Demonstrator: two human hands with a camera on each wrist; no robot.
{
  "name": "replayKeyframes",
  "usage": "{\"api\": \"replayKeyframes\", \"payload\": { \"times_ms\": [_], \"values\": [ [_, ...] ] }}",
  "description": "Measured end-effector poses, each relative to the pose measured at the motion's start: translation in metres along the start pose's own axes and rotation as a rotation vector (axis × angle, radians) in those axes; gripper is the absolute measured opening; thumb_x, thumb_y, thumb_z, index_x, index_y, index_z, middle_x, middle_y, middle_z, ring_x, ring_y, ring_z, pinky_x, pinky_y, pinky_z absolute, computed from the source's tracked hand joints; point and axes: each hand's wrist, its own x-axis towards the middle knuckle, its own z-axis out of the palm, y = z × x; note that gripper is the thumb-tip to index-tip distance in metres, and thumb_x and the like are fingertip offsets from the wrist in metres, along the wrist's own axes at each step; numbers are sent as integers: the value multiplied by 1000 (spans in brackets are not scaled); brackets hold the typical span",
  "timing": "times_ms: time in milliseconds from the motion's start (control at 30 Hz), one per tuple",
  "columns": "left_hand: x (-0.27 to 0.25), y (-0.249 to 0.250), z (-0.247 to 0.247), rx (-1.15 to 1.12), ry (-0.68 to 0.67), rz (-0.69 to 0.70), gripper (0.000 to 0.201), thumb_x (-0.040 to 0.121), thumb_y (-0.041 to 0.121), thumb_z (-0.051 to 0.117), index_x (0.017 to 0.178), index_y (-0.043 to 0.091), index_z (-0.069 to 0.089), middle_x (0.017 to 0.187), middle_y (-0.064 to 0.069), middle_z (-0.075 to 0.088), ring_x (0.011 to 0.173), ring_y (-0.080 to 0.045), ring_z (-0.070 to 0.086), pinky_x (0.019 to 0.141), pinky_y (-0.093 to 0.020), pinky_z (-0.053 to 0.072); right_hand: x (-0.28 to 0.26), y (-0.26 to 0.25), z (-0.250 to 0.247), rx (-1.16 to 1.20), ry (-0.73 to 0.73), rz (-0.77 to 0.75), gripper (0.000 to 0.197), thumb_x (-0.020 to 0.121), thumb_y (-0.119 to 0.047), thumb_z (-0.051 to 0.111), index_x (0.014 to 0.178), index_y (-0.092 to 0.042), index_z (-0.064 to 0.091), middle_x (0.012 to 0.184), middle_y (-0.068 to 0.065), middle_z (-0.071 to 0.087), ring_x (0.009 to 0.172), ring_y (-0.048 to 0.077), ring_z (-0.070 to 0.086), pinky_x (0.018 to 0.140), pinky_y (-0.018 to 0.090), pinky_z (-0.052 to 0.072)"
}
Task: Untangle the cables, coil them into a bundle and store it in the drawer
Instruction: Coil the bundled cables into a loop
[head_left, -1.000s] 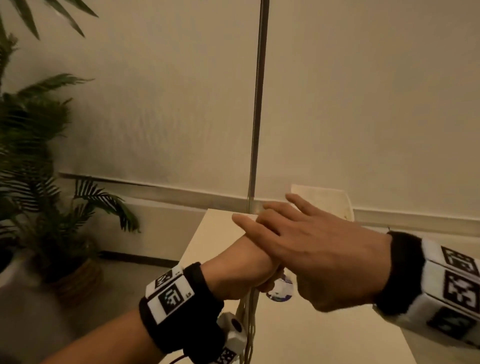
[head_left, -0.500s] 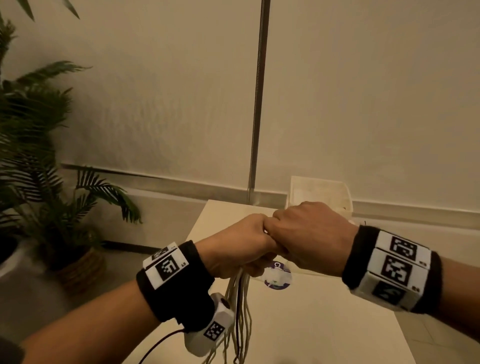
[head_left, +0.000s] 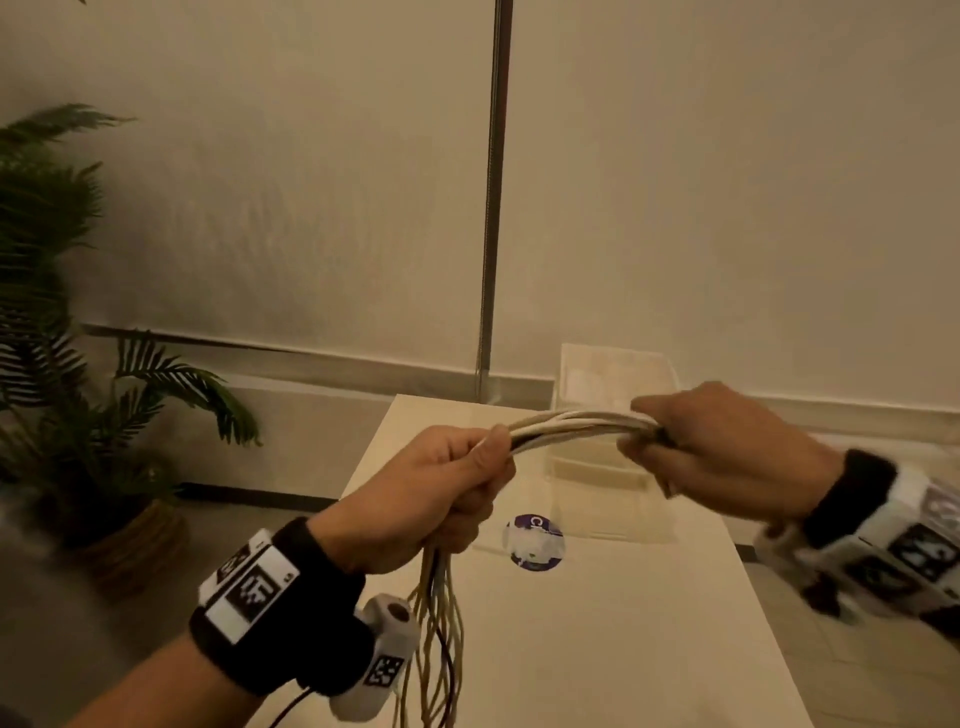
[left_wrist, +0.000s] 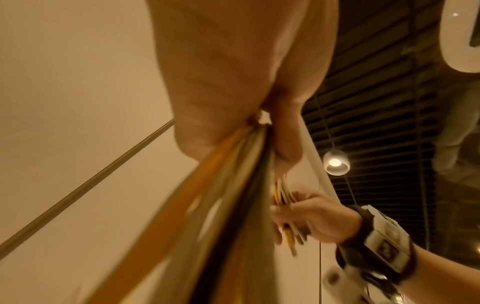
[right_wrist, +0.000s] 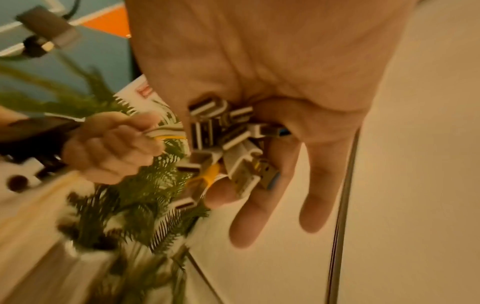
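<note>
Thin round cables, mostly white, some yellow and black, span between fists above the table. Left hand grips them tightly; right hand holds the boxy USB plugs.

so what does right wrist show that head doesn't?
Right wrist only: the plugs, a cluster of USB-type ends bunched in the right hand, two fingers straight.

Head only: the cables' loose lengths hanging below the left hand, the table under them, its round sticker.

Both: each hand holding the bundle, a short span between the hands; the plant.
</note>
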Motion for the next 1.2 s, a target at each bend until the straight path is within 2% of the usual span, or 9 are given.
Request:
{"api": "replayKeyframes", "payload": {
  "times_ms": [133,200,300,500,667,767,967,1067,1200],
  "values": [
    [12,9,7,108,-13,-34,48,83,54,56,68,16,32,55,3,25,44,-10,16,43,-26,11,-21,9,30,379,-26,95,5,86,-31,66,85,-31,61,74,-12,71,66,2,65,66,29,54],
    [17,12,8,203,-40,-88,46,84,54,56,67,17,34,55,4,25,44,-10,16,42,-26,11,-31,18,26,420,-151,131,46,77,-45,73,117,-41,50,107,-18,68,89,1,65,83,31,54],
    [25,20,13,358,-54,-160,43,89,50,56,65,18,43,54,3,27,43,-11,17,42,-26,14,-36,21,12,287,-160,110,102,62,-73,68,145,-48,13,150,-27,27,136,1,30,116,36,28],
    [28,36,16,561,-23,-217,40,98,37,53,68,11,49,53,0,32,44,-14,21,42,-25,20,-35,19,5,126,-181,134,108,59,-87,50,142,-56,-12,157,-26,7,146,2,-3,118,50,-11],
    [21,41,8,584,-78,-202,36,90,39,57,69,11,50,51,2,32,42,-12,22,41,-22,20,-39,13,22,270,16,94,99,62,-80,60,143,-53,9,150,-28,21,134,-10,14,121,45,11],
    [22,51,9,623,-109,-122,41,93,42,58,69,10,52,51,3,33,42,-13,23,39,-22,23,-14,-26,68,583,-12,-12,37,77,-52,68,110,-39,58,114,-23,64,100,-4,57,100,41,45],
    [19,57,3,656,-106,-140,49,91,45,55,76,-2,54,53,0,31,43,-13,21,40,-24,21,4,-33,60,918,-40,30,17,84,-22,69,95,-11,64,83,4,74,77,19,71,75,43,58],
    [19,50,-4,656,-57,-29,36,87,42,63,73,10,56,53,4,38,43,-11,32,41,-23,31,4,-35,64,1262,-97,130,24,87,-12,62,89,10,50,53,12,48,42,23,48,40,28,43],
    [11,5,-16,376,-141,33,14,86,24,73,75,23,64,62,2,59,55,-20,59,67,-50,56,8,-26,31,1572,77,142,15,75,-6,59,63,-10,49,50,-1,18,38,9,18,40,18,16]
  ]
}}
